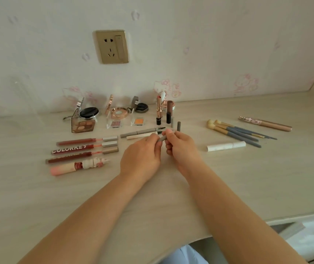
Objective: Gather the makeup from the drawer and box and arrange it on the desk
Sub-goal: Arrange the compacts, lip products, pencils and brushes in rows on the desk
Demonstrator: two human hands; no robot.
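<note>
Both hands, left (142,151) and right (179,145), pinch a grey pencil (163,138) between them over mid-desk (266,178), slanting up toward the right, just in front of two brow pencils (142,132) lying crosswise.

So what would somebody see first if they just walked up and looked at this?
Probably the two hands in the middle, the left hand and right hand, pinching a small grey pencil between them. Next, the row of red lip gloss tubes lying on the desk at the left, and the gold wall socket above the open compacts at the back.
</note>
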